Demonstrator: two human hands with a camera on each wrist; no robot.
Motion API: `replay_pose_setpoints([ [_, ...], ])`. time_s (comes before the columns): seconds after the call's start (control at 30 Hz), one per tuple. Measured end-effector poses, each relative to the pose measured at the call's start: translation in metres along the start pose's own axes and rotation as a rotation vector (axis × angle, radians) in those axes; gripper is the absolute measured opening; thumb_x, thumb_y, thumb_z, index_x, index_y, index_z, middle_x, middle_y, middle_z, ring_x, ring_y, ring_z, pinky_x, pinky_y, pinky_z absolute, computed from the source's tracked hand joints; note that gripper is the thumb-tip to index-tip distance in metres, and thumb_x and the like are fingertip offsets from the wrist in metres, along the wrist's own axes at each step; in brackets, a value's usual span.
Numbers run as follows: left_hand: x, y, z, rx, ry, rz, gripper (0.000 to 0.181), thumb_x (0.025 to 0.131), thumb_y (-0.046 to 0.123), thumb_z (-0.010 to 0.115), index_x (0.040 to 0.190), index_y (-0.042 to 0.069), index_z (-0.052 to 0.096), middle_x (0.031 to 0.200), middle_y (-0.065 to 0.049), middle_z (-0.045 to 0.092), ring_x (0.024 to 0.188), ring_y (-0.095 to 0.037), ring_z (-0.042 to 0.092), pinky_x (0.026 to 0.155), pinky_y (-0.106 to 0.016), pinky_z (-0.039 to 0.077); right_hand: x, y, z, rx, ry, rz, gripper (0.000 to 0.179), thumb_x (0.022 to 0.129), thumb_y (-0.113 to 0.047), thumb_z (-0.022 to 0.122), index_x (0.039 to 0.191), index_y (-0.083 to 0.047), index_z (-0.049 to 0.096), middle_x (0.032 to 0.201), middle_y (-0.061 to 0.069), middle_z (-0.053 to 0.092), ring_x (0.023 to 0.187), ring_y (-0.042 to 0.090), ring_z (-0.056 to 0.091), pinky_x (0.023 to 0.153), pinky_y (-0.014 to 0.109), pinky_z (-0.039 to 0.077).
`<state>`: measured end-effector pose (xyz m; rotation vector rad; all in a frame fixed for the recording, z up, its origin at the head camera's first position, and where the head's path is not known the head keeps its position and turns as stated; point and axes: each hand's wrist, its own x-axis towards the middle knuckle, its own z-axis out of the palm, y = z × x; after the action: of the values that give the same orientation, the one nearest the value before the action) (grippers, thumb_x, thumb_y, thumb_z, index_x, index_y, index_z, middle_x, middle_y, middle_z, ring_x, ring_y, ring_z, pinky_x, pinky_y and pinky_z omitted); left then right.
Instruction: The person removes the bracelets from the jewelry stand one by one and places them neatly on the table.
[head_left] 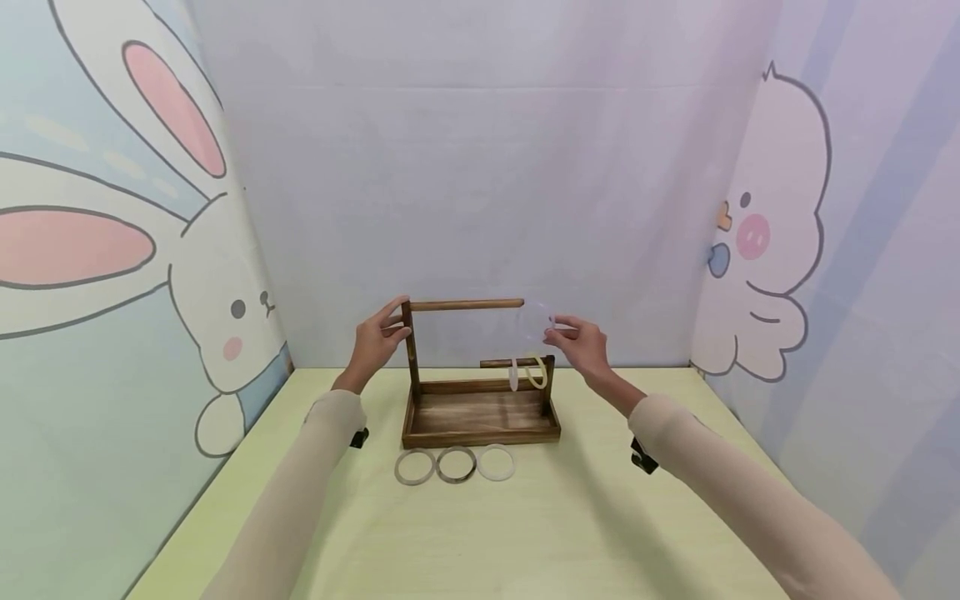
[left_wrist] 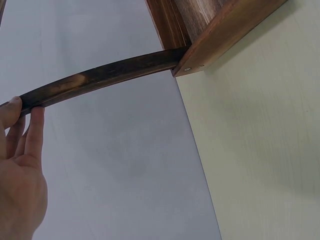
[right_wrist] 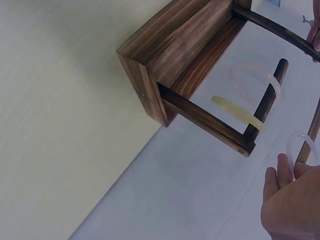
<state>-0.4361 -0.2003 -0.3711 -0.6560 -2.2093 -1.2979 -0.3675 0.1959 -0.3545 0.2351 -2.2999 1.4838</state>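
A dark wooden stand (head_left: 480, 437) has a tray base and two bars at different heights. My left hand (head_left: 377, 343) grips its tall left post (left_wrist: 100, 76) near the top, thumb on one side and fingers on the other. With thumb and fingers, my right hand (head_left: 587, 346) pinches a clear, faintly lilac bangle (right_wrist: 299, 134) at the free end of the upper bar (head_left: 465, 305); the bangle overlaps that end in the right wrist view. On the lower bar (head_left: 493, 363) hang a pale pink bangle (head_left: 513, 377) and a yellow bangle (right_wrist: 234, 110).
In front of the stand, a grey bangle (head_left: 415, 482), a dark-mottled bangle (head_left: 457, 480) and a white bangle (head_left: 497, 478) lie in a row on the pale table (head_left: 480, 542). A light curtain (head_left: 480, 183) hangs behind, with cartoon-printed panels at both sides.
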Motion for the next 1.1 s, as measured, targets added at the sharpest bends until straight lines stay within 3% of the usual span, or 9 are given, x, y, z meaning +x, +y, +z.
replay_pose_setpoints([
  [0.1, 0.000, 0.000, 0.000, 0.004, 0.001, 0.009, 0.066, 0.095, -0.005, 0.071, 0.153, 0.021, 0.055, 0.136, -0.025, 0.064, 0.116, -0.039, 0.069, 0.095, -0.042, 0.061, -0.006, -0.002, 0.001, 0.006, -0.033, -0.002, 0.039, 0.101, -0.016, 0.072, 0.137, -0.002, 0.066, 0.113, 0.019, 0.076, 0.103, 0.032, 0.075, 0.099, 0.048, 0.059],
  [0.27, 0.000, -0.001, 0.001, 0.013, 0.008, 0.028, 0.066, 0.095, -0.005, 0.072, 0.153, 0.020, 0.055, 0.134, -0.026, 0.065, 0.114, -0.039, 0.070, 0.093, -0.043, 0.062, -0.016, -0.002, -0.001, 0.032, -0.079, -0.014, 0.041, 0.101, -0.014, 0.072, 0.138, 0.000, 0.065, 0.113, 0.021, 0.076, 0.103, 0.034, 0.075, 0.092, 0.040, 0.063],
  [0.7, 0.002, -0.004, 0.001, 0.006, 0.001, 0.010, 0.066, 0.095, -0.003, 0.072, 0.153, 0.024, 0.055, 0.135, -0.025, 0.065, 0.117, -0.037, 0.069, 0.096, -0.040, 0.061, -0.040, 0.006, -0.009, 0.067, -0.156, -0.015, 0.045, 0.100, -0.012, 0.071, 0.142, 0.002, 0.061, 0.115, 0.025, 0.074, 0.103, 0.038, 0.074, 0.094, 0.049, 0.061],
  [1.1, 0.002, -0.002, 0.001, 0.010, -0.005, -0.003, 0.065, 0.096, -0.001, 0.072, 0.153, 0.025, 0.054, 0.133, -0.026, 0.066, 0.117, -0.038, 0.069, 0.095, -0.043, 0.061, -0.063, 0.019, -0.014, -0.034, -0.196, 0.020, 0.046, 0.100, -0.016, 0.072, 0.142, -0.001, 0.062, 0.110, 0.019, 0.077, 0.100, 0.033, 0.076, 0.094, 0.051, 0.062],
])
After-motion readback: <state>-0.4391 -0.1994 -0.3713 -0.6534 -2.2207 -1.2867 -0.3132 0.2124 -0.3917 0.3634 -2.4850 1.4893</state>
